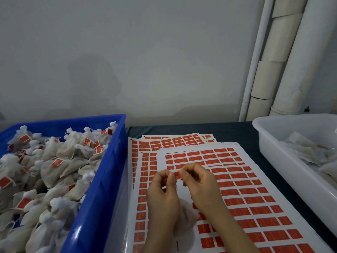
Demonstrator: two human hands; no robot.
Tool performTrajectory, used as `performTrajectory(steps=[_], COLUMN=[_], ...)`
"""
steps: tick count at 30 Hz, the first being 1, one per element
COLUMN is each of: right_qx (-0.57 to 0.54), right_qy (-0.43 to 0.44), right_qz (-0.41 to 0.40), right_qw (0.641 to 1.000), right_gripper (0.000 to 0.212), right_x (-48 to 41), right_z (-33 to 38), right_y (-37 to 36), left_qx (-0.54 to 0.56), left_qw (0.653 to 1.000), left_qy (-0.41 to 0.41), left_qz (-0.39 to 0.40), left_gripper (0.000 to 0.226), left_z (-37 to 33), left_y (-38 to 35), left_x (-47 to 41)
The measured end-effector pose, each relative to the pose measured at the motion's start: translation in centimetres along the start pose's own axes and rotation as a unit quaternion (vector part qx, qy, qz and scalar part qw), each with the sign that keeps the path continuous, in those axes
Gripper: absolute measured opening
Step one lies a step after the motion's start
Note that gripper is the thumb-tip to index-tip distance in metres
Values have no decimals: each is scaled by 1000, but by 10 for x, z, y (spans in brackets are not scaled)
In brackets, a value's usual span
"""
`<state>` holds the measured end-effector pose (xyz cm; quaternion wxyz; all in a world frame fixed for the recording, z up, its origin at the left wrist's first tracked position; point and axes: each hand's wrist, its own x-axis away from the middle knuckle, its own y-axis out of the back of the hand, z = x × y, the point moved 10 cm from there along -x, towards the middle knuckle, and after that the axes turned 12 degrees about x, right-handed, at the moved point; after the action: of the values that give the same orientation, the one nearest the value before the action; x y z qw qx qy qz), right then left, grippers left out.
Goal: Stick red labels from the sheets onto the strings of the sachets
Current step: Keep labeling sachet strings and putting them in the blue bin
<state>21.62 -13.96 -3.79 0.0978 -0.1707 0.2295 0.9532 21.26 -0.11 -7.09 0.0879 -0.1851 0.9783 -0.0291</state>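
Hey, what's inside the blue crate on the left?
The blue crate holds a heap of white sachets, many carrying red labels. The heap covers the crate's floor and any sachets lower down.

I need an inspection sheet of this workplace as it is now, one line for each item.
Surface: table under a dark cloth, mostly covered by overlapping label sheets.
Job's things: red label held above the sheets; string hangs below it; sachet lies under the hands; blue crate at left, full of labelled sachets; white tub at right holds plain sachets, no labels seen.
Clutter: nothing seen.
Grippers: left hand and right hand each pinch one end of the label.
Cables: nothing seen.
Surroundings: grey wall; white pipes at right.
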Motion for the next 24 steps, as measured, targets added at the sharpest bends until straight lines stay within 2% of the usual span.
performTrajectory(steps=[10, 13, 15, 17, 22, 24], right_qx=[-16, 55, 106, 129, 95, 50], right_qy=[-21, -45, -56, -68, -72, -80], right_qz=[52, 165, 271, 328, 308, 280], right_qw=[998, 984, 955, 933, 944, 955], right_gripper=[4, 4, 4, 6, 17, 13], right_x=[-2, 0, 9, 17, 12, 8], right_z=[-1, -8, -15, -21, -20, -16], right_y=[-7, -21, -37, -45, -33, -27], left_qx=[26, 73, 112, 126, 132, 108], left_qw=[999, 996, 990, 985, 980, 981], left_qy=[16, 34, 60, 77, 94, 105], left_qz=[-10, -43, -68, -87, -112, -121], left_gripper=[11, 10, 9, 10, 15, 18], left_z=[3, 7, 14, 18, 24, 29], left_y=[6, 15, 21, 27, 39, 40], left_x=[-1, -5, -8, -10, -13, -13])
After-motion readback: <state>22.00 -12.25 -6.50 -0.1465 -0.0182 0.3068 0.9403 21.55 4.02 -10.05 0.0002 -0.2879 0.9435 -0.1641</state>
